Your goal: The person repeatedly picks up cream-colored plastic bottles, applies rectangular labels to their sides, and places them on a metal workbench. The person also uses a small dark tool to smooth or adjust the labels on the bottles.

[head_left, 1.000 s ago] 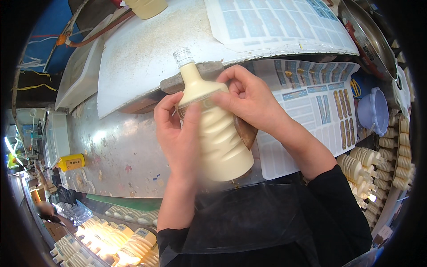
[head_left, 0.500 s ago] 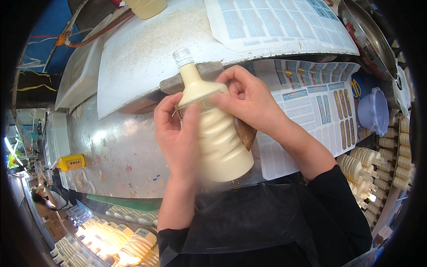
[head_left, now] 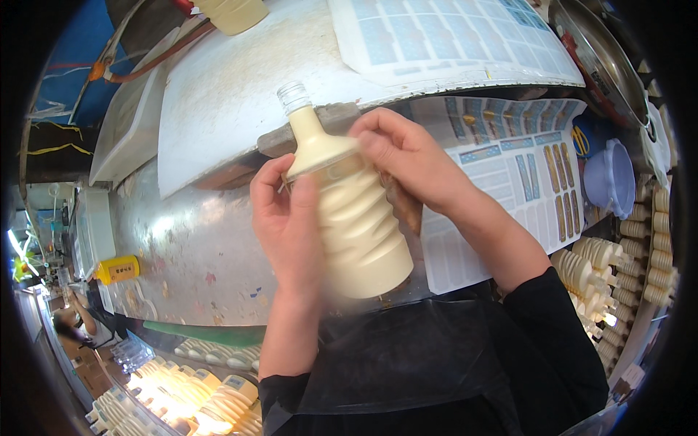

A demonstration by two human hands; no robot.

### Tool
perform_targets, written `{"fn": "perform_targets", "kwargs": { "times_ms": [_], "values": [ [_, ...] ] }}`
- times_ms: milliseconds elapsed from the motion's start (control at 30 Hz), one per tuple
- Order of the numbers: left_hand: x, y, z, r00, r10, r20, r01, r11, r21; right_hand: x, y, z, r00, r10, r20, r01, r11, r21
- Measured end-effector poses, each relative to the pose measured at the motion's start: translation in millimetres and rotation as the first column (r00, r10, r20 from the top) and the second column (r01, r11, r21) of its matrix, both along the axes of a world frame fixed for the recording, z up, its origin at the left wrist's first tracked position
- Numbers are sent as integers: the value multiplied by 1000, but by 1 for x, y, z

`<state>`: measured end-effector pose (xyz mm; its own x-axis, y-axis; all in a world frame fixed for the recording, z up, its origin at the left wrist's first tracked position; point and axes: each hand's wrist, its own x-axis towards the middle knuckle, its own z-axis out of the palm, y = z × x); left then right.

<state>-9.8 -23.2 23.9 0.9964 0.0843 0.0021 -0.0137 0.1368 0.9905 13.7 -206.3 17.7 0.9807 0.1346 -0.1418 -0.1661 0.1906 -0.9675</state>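
A cream bottle (head_left: 363, 251) with a clear threaded neck and wavy ribbed sides leans before me, neck pointing away and slightly left. Around its upper body runs a thin, partly see-through decal strip (head_left: 338, 169). My left hand (head_left: 283, 225) grips the bottle's left side, fingers behind and thumb in front at the strip's left end. On the opposite side, my right hand (head_left: 407, 156) is closed at the shoulder, thumb and fingers at the strip's right end. A brown block (head_left: 403, 205) shows behind the bottle, and a grey block (head_left: 276, 139) sits behind its neck.
A decal sheet (head_left: 465, 251) lies to the right, with another sheet (head_left: 443, 43) on the raised white board (head_left: 218, 94). Beyond are a lilac bucket (head_left: 611, 178), yellow scissors (head_left: 580, 140) and a metal pan (head_left: 603, 58). A yellow bottle (head_left: 118, 269) lies left. Several cream bottles (head_left: 225, 403) fill the lower left.
My right thumb has slid from the front of the strip to the bottle's right edge. The bottle's neck has shifted slightly left. My left hand stays nearly where it was.
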Motion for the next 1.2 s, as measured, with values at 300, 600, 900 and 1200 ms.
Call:
{"fn": "perform_targets", "kwargs": {
  "times_ms": [300,600,900,1200],
  "values": [
    [2,-4,3,994,-7,-110,7,1000,2,-3,4,-10,1000,16,26,-18,997,75],
    [2,-4,4,995,-23,-100,21,1000,-24,-2,5,-13,1000,5,21,-6,1000,23],
    [2,-3,3,994,-20,-111,19,1000,-13,-3,5,-11,1000,1,28,0,999,-43],
    [2,-5,-1,995,26,-96,-26,1000,-1,-5,-14,-3,986,124,-107,-108,984,145]
  ]
}}
